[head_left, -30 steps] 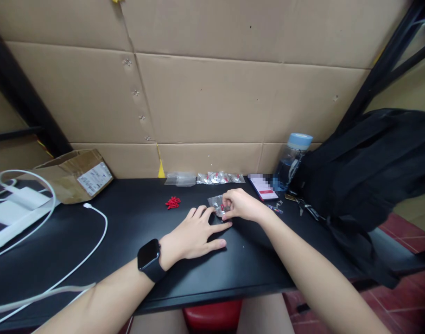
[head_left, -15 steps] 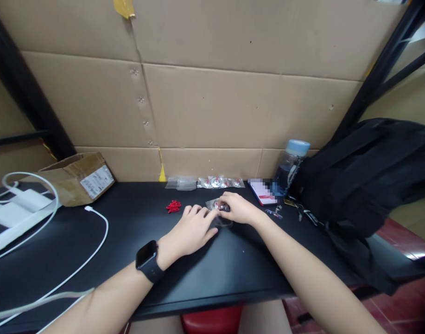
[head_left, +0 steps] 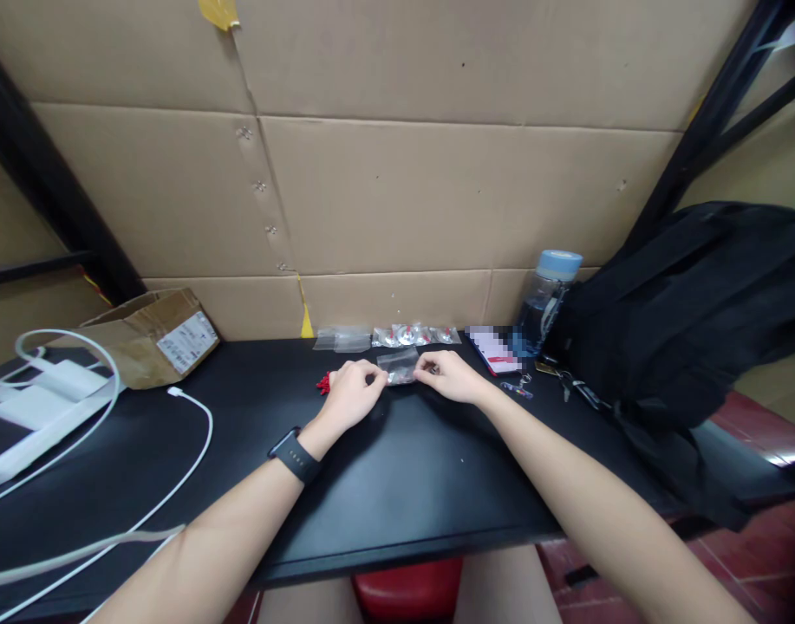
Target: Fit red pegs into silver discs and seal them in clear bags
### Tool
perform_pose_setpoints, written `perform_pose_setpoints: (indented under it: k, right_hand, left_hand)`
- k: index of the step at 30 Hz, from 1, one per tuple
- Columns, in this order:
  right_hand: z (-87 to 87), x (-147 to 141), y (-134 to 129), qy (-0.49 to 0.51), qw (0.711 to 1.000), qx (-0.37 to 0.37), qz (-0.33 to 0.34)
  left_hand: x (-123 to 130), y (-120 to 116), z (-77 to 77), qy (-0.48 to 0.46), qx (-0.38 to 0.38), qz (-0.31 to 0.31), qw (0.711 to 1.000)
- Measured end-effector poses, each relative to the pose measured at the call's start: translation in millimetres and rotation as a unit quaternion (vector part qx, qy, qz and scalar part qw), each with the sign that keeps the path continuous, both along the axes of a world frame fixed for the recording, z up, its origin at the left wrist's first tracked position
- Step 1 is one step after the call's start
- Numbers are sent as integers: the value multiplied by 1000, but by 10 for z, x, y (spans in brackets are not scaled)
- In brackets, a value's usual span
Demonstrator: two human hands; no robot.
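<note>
Between my hands a small clear plastic bag (head_left: 400, 364) with something shiny in it lies just above the black tabletop. My left hand (head_left: 354, 390) pinches its lower left corner, and my right hand (head_left: 446, 376) pinches its right side. A pile of small red pieces (head_left: 323, 382) is partly hidden behind my left hand. Farther back, by the cardboard wall, flat clear bags (head_left: 343, 339) lie beside a row of filled bags (head_left: 415, 335) holding round silvery items with bits of red.
At the right are a phone (head_left: 494, 350), a blue-capped bottle (head_left: 546, 303), keys (head_left: 566, 386) and a black backpack (head_left: 683, 321). An open cardboard box (head_left: 156, 338), a white power strip (head_left: 52, 425) and white cables (head_left: 195, 459) occupy the left side.
My hands have moved apart, and the bag now stretches between them in plain view. My left hand has turned and closed on its corner, now partly covering the red pile. The view has shifted slightly.
</note>
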State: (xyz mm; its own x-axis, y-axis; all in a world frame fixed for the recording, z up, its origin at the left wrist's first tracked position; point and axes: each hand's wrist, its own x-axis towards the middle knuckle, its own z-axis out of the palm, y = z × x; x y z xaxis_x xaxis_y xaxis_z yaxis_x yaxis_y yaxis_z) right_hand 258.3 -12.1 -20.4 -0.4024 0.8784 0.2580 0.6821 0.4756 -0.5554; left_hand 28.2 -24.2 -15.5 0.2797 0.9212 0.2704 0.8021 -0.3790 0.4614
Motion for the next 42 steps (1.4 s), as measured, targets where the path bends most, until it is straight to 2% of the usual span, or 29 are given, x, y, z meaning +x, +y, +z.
perform_pose_setpoints:
  k: [2,5,8,10,12,16,18,22,26,32,37,42]
  right_hand:
    - [-37,-76,3,-16,998,31,-42]
    - [-51,-172,-15,-83,985,130,-83]
    - [-23,-229,-68,-109,979,169,-27]
    - [-14,-246,-107,-118,980,158,30]
    - [-26,-248,-129,-128,981,136,47]
    - [-48,-208,-99,-119,989,73,53]
    - [-24,-173,-77,-92,994,44,47]
    - [44,-93,-74,-15,1000,-6,25]
    - [19,-37,-58,62,995,-43,70]
    - [-56,-33,24,201,973,-110,36]
    - [-44,-94,-9,214,972,-98,11]
    - [-68,-97,-15,170,983,-55,33]
  left_hand:
    - [-7,7,4,9,-2,14,1000]
    - [9,14,-38,59,29,26,998]
    - [23,22,-94,102,56,24,993]
    - [15,32,-114,109,74,20,991]
    - [-12,43,-116,87,89,-2,992]
    - [-91,70,-107,33,55,-121,991]
    - [-122,84,-111,42,42,-153,987]
    - [-135,109,-107,65,33,-116,991]
    - [-135,115,-60,36,-1,-64,997]
    - [-169,117,-47,-6,-14,-64,998]
    - [-151,95,-48,-40,-9,-43,998]
    - [-142,83,-29,-69,-9,-22,997]
